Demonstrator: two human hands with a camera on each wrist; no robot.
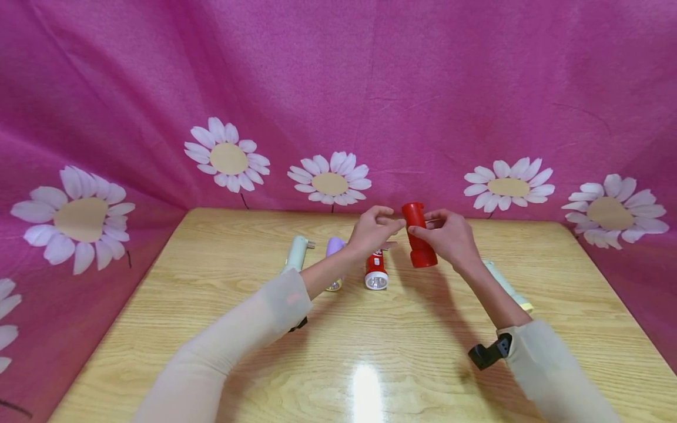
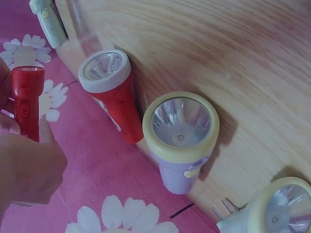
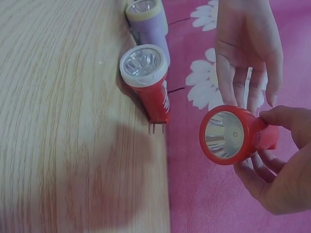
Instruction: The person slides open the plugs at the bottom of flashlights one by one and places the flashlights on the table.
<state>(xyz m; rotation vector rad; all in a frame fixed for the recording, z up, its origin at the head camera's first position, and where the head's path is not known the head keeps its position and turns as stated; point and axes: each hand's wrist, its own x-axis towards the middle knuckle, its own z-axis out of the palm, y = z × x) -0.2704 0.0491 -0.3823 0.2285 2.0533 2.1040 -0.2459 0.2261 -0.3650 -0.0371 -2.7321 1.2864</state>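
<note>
An all-red flashlight [image 1: 415,226] is held above the table by my right hand [image 1: 452,239], thumb on one side and fingers on the other. Its clear lens [image 3: 224,135] faces the right wrist camera. My left hand [image 1: 372,234] is beside the flashlight's other side, fingertips right at its body, the fingers fairly straight in the right wrist view. Below the left hand lies a red flashlight with a white rim [image 1: 376,277], its plug prongs out. Left of that is a purple flashlight [image 2: 179,177] with a cream rim, partly hidden by my left forearm in the head view.
A pale green flashlight [image 1: 297,252] with its prongs out lies at the left of the row. Another pale green one [image 1: 502,282] is on the right, partly behind my right forearm. Pink daisy-print cloth [image 1: 423,88] hangs behind the wooden table [image 1: 211,282].
</note>
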